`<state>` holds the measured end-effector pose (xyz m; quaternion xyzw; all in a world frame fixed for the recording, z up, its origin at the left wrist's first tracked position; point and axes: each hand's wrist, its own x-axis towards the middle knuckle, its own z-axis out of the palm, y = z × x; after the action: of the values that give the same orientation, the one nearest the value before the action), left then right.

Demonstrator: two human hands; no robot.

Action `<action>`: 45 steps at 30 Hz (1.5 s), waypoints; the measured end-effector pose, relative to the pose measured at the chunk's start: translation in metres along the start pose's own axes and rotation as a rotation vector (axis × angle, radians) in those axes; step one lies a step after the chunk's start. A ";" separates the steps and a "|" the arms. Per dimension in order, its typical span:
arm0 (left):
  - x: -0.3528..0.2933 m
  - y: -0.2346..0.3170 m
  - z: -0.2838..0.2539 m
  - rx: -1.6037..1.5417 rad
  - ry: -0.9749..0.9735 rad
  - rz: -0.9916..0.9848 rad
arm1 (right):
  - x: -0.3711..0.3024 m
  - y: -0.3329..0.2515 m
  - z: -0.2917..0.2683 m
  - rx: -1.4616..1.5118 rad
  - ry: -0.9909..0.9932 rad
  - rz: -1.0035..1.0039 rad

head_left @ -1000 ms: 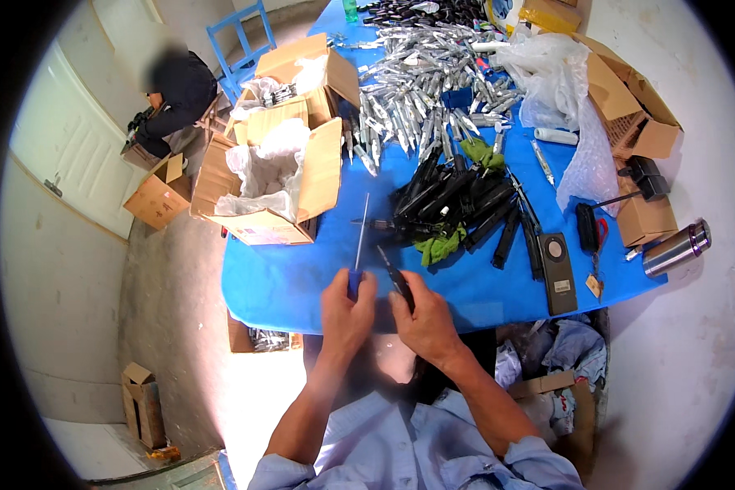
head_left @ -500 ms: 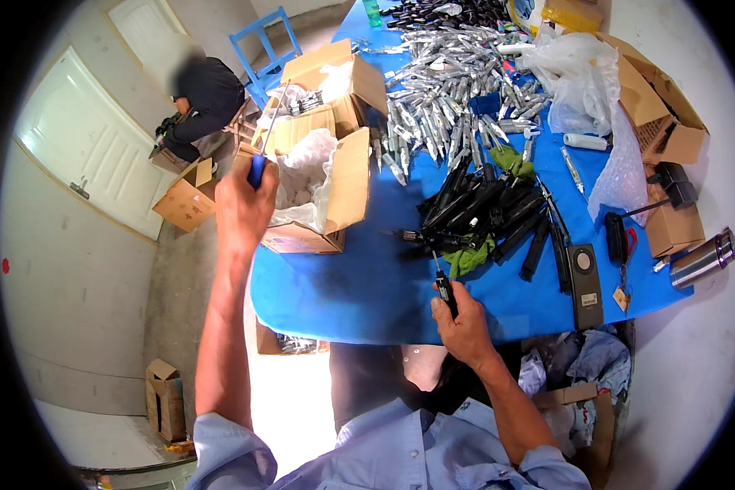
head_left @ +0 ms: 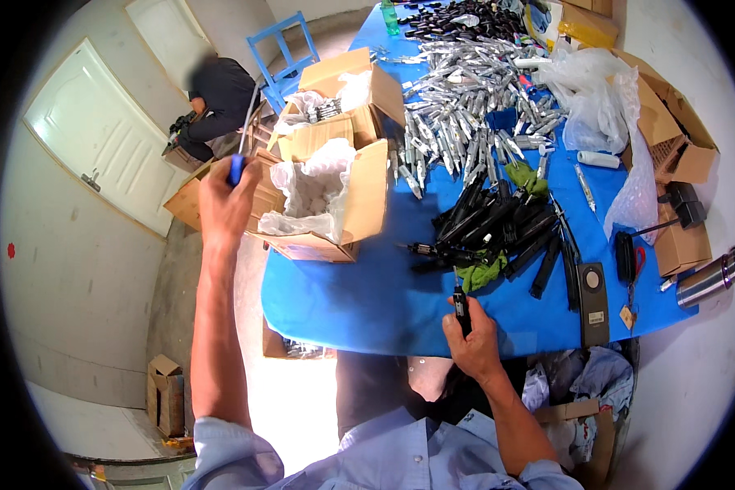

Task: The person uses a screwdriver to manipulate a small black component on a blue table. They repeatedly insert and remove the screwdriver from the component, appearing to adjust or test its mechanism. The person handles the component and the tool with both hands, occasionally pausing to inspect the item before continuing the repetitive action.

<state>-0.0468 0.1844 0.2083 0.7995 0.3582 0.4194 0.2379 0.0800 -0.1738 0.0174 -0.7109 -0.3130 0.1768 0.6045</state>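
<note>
My left hand is closed around the blue handle of a long-shafted screwdriver, held up beside the open carton at the table's left end. Its thin metal shaft points up and away. Over the near edge of the table, my right hand grips a slim black tool with a thin metal tip; its exact kind is unclear. The tip points toward a heap of long black cases or handles, just beyond that hand. A green cloth lies partly under the heap.
Open cartons with plastic wrap stand on the left of the blue-covered table. Farther back spreads a pile of silver, pen-like pieces. At right are bubble wrap, a grey device and a steel flask. Another person sits far left.
My left hand has shifted left with the screwdriver, away from the carton. The whole view has moved slightly, so the table sits lower and farther right. My right hand keeps its grip.
</note>
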 end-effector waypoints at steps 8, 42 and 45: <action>-0.179 0.014 -0.035 -0.226 -0.153 -0.198 | -0.004 0.019 0.009 0.115 -0.028 0.041; -0.322 0.005 -0.042 -0.448 -0.396 -0.466 | 0.001 0.010 -0.001 0.207 -0.034 0.005; -0.320 0.000 -0.034 -0.432 -0.380 -0.445 | 0.001 0.009 -0.003 0.235 -0.049 0.012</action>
<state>-0.2009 -0.0606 0.0666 0.6967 0.3761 0.2675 0.5492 0.0848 -0.1755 0.0093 -0.6324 -0.3004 0.2335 0.6747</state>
